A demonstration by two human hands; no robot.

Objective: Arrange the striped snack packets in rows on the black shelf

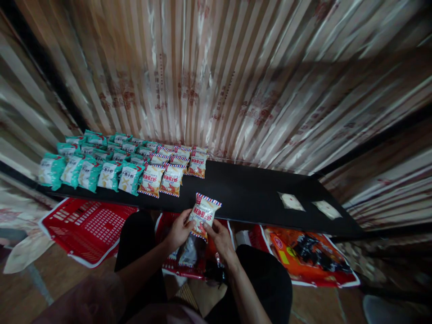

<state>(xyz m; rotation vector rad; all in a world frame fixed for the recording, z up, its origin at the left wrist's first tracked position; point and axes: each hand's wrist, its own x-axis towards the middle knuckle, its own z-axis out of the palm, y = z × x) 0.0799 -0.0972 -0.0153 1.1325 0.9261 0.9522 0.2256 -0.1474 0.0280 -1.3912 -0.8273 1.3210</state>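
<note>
Between my two hands is a small snack bag [204, 212] with a striped top edge and red lettering, held upright just in front of the black shelf. My left hand [180, 229] grips its left side, and my right hand [219, 236] grips its lower right corner. Matching striped snack bags [172, 179] stand in short rows on the shelf, beyond my hands and to the left. Further left, several teal snack bags [110, 174] stand in rows beside them.
Two flat white packets [290, 201] lie on the right of the black shelf [241, 191]. Below are an upturned-looking red basket [91, 225] at left, a red basket [184, 271] between my knees, and a basket of orange packages [286, 256] at right. A striped curtain [202, 81] hangs behind.
</note>
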